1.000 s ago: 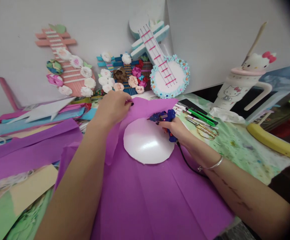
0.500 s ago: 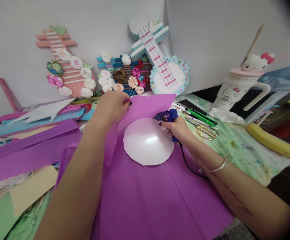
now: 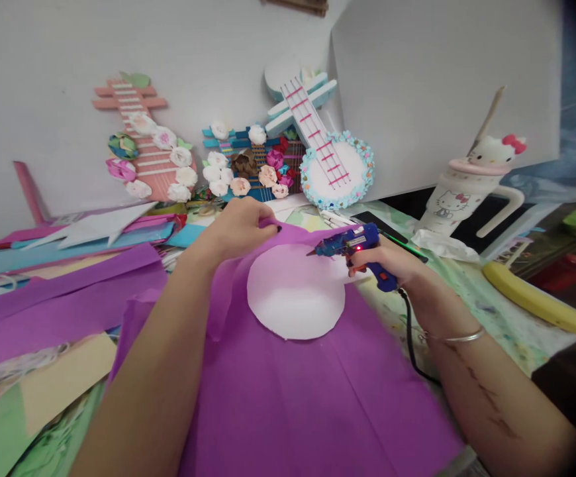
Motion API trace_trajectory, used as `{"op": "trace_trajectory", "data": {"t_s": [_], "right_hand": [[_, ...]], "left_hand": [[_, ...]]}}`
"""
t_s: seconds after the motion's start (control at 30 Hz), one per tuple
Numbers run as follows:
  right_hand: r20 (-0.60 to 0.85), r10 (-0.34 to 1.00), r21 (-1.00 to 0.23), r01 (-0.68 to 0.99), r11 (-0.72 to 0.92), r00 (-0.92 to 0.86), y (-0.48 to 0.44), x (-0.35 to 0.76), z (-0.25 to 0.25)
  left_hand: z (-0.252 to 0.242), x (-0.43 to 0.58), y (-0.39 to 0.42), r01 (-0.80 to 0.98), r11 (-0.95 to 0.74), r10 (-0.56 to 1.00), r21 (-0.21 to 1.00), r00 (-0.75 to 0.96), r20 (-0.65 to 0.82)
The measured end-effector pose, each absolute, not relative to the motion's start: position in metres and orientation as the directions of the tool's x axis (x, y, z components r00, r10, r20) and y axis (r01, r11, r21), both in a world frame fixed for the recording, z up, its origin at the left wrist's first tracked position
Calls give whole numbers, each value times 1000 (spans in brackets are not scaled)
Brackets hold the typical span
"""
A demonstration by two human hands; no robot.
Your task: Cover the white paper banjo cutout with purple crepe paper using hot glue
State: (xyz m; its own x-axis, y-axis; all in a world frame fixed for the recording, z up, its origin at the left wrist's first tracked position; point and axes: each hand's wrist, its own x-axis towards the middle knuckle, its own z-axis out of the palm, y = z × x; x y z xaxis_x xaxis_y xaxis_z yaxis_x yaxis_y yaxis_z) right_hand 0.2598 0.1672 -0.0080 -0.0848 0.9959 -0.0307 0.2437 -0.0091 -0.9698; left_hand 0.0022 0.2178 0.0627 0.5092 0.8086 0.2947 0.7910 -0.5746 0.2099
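A white round card disc (image 3: pixel 295 298) lies on a large sheet of purple crepe paper (image 3: pixel 298 404). At the disc's far edge my left hand (image 3: pixel 241 228) pinches the lifted edge of the purple paper between thumb and fingers. My right hand (image 3: pixel 387 255) grips a blue hot glue gun (image 3: pixel 350 242), its small red light lit. The gun's nozzle points left over the upper part of the disc; I cannot tell whether it touches. A black cord runs from the gun's handle under my right forearm.
Flower-trimmed craft instruments (image 3: pixel 337 169) lean on the wall behind. A white tumbler (image 3: pixel 459 199) and a yellow banana-shaped thing (image 3: pixel 541 301) stand to the right. Folded purple paper (image 3: pixel 69 305) and coloured sheets lie left. A pink stick (image 3: pixel 28 192) leans at the far left.
My right hand has drawn the glue gun to the right and turned it more level. My left hand has moved slightly right and nearer the disc, pulling the paper edge closer. The view has tilted upward.
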Motion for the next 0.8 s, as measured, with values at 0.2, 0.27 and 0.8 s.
{"op": "trace_trajectory", "data": {"t_s": [0.2, 0.27, 0.8], "right_hand": [[-55, 964, -969, 247, 11, -261, 149, 297, 4], [17, 966, -982, 177, 64, -259, 142, 306, 7], [-35, 992, -995, -100, -22, 123, 184, 267, -29]], "left_hand": [[57, 2, 219, 616, -707, 680, 347, 727, 95], [53, 4, 221, 583, -736, 617, 345, 787, -13], [18, 30, 219, 628, -726, 463, 280, 748, -476]]}}
